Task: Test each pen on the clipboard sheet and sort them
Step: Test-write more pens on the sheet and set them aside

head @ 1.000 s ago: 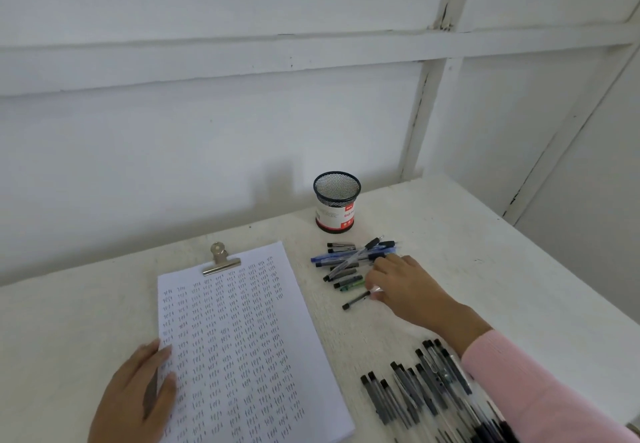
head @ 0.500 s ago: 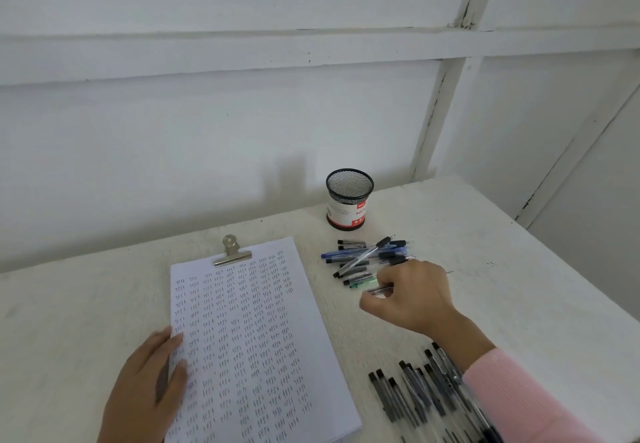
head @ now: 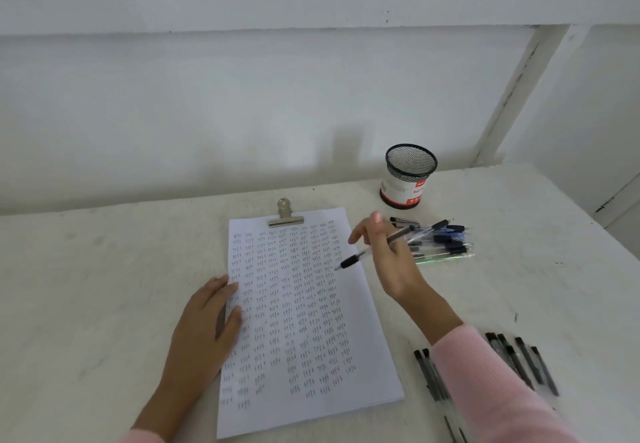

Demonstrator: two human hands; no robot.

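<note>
My R hand [head: 391,264] pinches a clear black-grip pen [head: 351,262].
L hand [head: 204,325] flat, 9 o'clock edge of white tally-marked sheet [head: 304,307].

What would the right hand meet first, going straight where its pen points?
Likely the white tally-covered paper sheet, near its right edge; the right hand's clear black-grip pen hovers at unclear height.

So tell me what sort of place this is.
Probably a makeshift pen-testing desk: a rough white table by a white plank wall, a clipped white paper sheet filled with ink marks, a black wire-mesh pen cup, and the right hand holding a clear black-gripped pen.
</note>
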